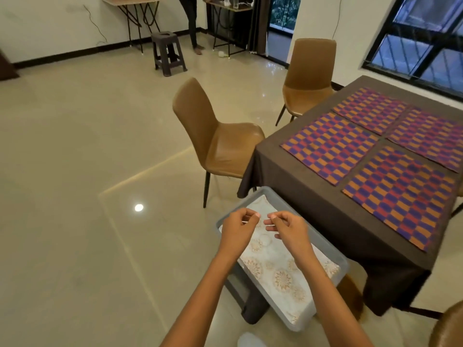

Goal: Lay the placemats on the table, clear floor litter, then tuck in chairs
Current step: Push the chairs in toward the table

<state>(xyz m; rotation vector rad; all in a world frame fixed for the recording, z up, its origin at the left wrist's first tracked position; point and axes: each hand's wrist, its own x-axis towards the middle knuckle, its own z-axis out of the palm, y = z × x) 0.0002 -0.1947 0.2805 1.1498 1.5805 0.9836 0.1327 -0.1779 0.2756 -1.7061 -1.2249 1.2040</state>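
Four checkered purple, red and orange placemats (330, 146) lie flat in a two-by-two block on the dark-clothed table (300, 196) at the right. My left hand (236, 230) and my right hand (288, 229) hover close together over a grey tray (333, 254). The tray holds a pale floral mat (278, 269). Each hand has its fingers curled, pinching a thin white scrap; what the scrap is cannot be made out. Two brown chairs stand pulled away from the table, one near (215, 136) and one farther back (308, 78).
The tray rests on a dark stool (250, 304). A pale object (250, 340) lies on the floor just below it, and a third chair's edge (448, 329) shows at bottom right. Far back are a dark plastic stool (169, 52), folding tables, a standing person's legs (193, 26) and a white scrap (222, 54).
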